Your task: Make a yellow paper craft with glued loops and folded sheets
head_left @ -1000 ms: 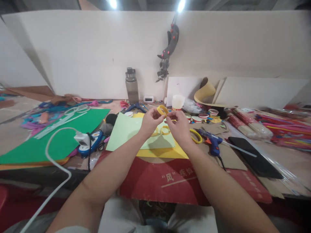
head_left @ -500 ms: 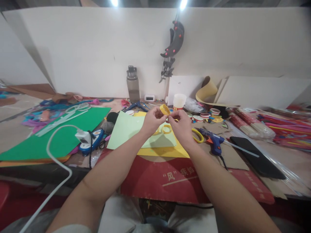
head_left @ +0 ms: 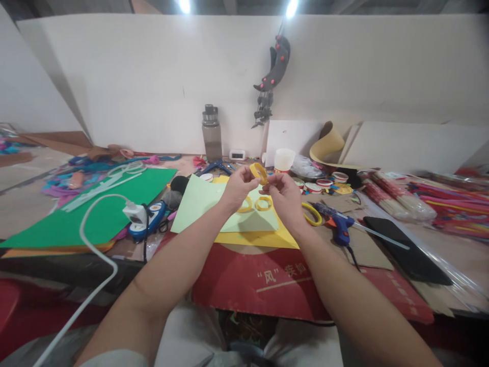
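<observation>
Head view: above the middle of the tabletop (head_left: 464, 255), toward its front edge, the left hand (head_left: 240, 187) grips a yellow ring (head_left: 257, 172) between thumb and fingers, barely parted; the right hand's (head_left: 281, 192) fingertips pinch its lower right side. Below, two similar rings (head_left: 263, 209) lie on pale green paper (head_left: 196, 206).

Rings (head_left: 263, 208) on paper (head_left: 202, 204), bottle (head_left: 212, 140) behind

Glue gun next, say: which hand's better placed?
Right, I'd judge. The right hand is nearer the blue glue gun, which lies on its side of the table. The left hand would have to cross past it. Both are at the raised yellow ring.
</observation>
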A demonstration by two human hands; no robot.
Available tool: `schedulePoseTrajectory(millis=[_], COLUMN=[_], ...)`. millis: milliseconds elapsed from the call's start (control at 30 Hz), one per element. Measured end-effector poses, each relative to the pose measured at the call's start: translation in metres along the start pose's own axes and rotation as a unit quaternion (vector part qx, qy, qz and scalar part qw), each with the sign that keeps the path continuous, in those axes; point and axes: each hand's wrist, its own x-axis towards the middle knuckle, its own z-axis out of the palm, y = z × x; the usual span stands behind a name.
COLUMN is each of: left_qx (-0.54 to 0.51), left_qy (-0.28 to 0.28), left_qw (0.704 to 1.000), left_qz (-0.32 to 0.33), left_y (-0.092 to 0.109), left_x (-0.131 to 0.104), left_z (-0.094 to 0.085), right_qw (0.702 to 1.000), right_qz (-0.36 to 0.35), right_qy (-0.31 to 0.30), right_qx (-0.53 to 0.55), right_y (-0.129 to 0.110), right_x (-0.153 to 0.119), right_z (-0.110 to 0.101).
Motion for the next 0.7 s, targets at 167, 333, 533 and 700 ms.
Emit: schedulePoseTrajectory(millis=[167, 333, 533, 700], left_qx=[-0.022, -0.072, -0.118, -0.118], left_qy=[0.028, 0.022, -0.001, -0.013], left_qw=[0.999, 0.996, 0.99, 0.989], left_qz=[-0.015, -0.037, -0.08, -0.088], left_y=[-0.0038, -0.0019, 0.0005, -0.0047], left_x=[0.0051, 0.0059, 0.0043, 0.0053], left_z=[-0.0038, -0.0056, -0.0069, -0.0091], right_qw=[0.999, 0.998, 0.999, 1.0], right_qz=[0.013, 0.013, 0.019, 0.014], right_qy=[0.022, 0.041, 0.035, 0.019], right_qx=[0.029, 0.044, 0.024, -0.017], right_y=[-0.0037, -0.0012, 0.0, -0.0038], right_x=[0.0005, 0.0034, 0.0029, 0.0021], right_z=[-0.0014, -0.0004, -0.0021, -0.0054])
